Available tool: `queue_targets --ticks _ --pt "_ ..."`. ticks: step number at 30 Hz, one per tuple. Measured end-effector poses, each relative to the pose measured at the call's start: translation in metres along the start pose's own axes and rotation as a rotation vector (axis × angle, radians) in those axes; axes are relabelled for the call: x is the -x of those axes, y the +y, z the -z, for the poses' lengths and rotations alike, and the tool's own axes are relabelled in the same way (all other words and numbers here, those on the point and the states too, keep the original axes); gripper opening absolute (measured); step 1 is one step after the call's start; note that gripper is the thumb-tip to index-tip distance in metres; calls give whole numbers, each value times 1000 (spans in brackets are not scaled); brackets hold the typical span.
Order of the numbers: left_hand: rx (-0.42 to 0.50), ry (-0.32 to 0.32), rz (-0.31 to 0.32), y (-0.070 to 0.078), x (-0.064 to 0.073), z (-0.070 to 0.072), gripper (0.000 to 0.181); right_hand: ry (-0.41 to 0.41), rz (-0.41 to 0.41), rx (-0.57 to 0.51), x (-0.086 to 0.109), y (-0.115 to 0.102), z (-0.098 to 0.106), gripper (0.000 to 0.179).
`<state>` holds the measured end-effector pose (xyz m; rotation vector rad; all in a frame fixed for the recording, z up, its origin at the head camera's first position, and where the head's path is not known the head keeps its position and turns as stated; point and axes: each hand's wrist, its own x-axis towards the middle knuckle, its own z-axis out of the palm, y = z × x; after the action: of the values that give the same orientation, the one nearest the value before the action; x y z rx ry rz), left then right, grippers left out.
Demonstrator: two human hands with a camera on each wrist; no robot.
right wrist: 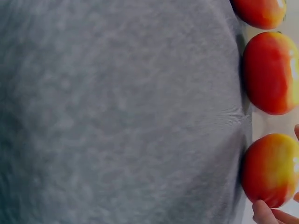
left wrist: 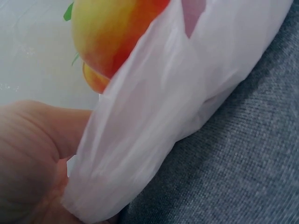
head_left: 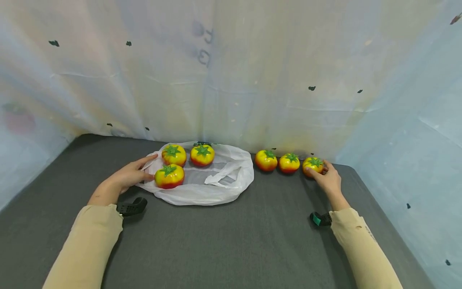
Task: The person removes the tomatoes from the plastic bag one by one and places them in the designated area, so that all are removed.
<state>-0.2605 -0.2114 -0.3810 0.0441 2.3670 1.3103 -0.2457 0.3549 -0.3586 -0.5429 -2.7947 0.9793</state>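
Observation:
A white plastic bag [head_left: 202, 196] lies spread on the dark cloth, with three yellow-and-red tomatoes on it: one at the back left [head_left: 173, 155], one at the back right [head_left: 202, 155], one in front [head_left: 169, 176]. At the bag's left edge is my left hand [head_left: 130, 173], thumb and fingers spread, thumb by the front tomato. In the left wrist view, thin plastic [left wrist: 135, 126] covers the tips of that hand. To the right, my right hand [head_left: 326, 176] grips the end tomato [head_left: 312, 165] of a row between thumb and fingers.
Two more tomatoes stand in the row, one beside the bag [head_left: 266, 161] and one in the middle [head_left: 289, 163]. Behind them rises a pale sheet [head_left: 274, 108], which also hangs along both sides. Dark grey cloth [head_left: 223, 245] covers the table.

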Motion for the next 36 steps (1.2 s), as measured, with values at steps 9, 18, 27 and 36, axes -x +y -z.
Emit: queue_targets --ticks 9,18,27,36 --pt "-9 -8 -9 -1 -1 1 86 -64 -14 52 11 -12 13 86" --pt "-13 -17 -19 2 0 1 84 -51 41 29 20 -26 25 90" --pt "-8 -13 -16 1 2 -1 83 -33 138 -67 32 -47 20 86" --pt "-9 -15 -6 0 0 0 84 13 229 -134 37 -68 1 75"
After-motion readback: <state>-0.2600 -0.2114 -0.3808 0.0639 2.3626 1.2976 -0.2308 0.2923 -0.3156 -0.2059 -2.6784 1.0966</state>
